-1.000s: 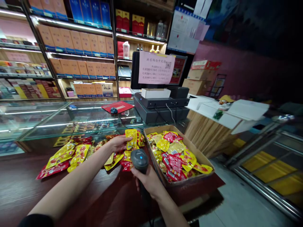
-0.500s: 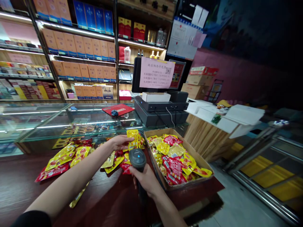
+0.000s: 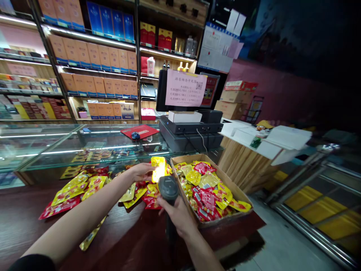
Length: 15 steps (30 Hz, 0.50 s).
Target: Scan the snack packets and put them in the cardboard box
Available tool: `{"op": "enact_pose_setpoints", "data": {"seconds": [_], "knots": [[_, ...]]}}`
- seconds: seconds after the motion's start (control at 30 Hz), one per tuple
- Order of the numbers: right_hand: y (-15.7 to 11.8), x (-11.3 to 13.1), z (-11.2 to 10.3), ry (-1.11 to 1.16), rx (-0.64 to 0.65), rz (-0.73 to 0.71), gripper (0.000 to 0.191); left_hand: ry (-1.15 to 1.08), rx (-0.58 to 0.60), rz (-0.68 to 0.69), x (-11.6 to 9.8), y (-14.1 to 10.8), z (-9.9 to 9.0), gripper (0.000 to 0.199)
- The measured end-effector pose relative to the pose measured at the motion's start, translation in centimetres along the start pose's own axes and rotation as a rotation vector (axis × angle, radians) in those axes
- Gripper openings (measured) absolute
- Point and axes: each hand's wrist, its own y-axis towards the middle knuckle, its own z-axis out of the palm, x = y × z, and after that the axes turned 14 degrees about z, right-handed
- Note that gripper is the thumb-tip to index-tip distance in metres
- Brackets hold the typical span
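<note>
My left hand (image 3: 143, 172) pinches a yellow packet (image 3: 158, 165) by its left side, upright above the pile. Bright light falls on the packet's face. Wrapped around the handle of a dark barcode scanner (image 3: 168, 187) is my right hand (image 3: 177, 214); the scanner's head is just below and right of the packet. Red and yellow packets (image 3: 69, 192) lie in a loose pile on the dark red table (image 3: 121, 241), partly hidden behind my left forearm. To the right of the scanner, a cardboard box (image 3: 248, 199) holds several red, yellow and gold packets.
A glass counter (image 3: 56, 141) runs behind the pile, with a mouse (image 3: 135, 135) on a red pad. Beyond the box stand a monitor with a pink sign (image 3: 184, 88) and a black cash drawer (image 3: 191, 140). A metal railing (image 3: 310, 229) is at the right.
The yellow packet is now brightly lit. The scanner and my right hand have shifted slightly right, and the scanner's blue light no longer shows.
</note>
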Motion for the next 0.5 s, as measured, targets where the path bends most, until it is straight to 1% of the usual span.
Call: {"op": "enact_pose_setpoints", "data": {"seconds": [0.07, 0.1, 0.13, 0.23, 0.3, 0.4, 0.5], "knots": [[0.1, 0.5, -0.7, 0.069, -0.07, -0.094, 0.038, 0.001, 0.061, -0.058, -0.2, -0.5, 0.4, 0.03], [0.2, 0.8, -1.1, 0.111, -0.093, -0.092, 0.039, -0.005, 0.097, -0.083, -0.3, -0.8, 0.7, 0.03], [0.3, 1.3, -1.6, 0.16, -0.099, -0.053, 0.039, -0.023, 0.132, -0.105, -0.5, -1.1, 1.1, 0.031], [0.8, 2.8, -3.2, 0.337, -0.036, 0.123, 0.035, -0.101, 0.254, -0.19, -1.1, -1.7, 2.4, 0.045], [1.2, 3.9, -4.4, 0.429, 0.014, 0.19, 0.033, -0.146, 0.317, -0.239, -1.6, -1.8, 3.4, 0.057], [1.6, 5.5, -6.2, 0.5, 0.057, 0.223, 0.028, -0.187, 0.363, -0.257, -2.3, -1.2, 5.0, 0.069], [1.8, 6.7, -8.2, 0.519, 0.1, 0.222, 0.022, -0.194, 0.402, -0.26, -2.7, -0.1, 6.7, 0.08]]}}
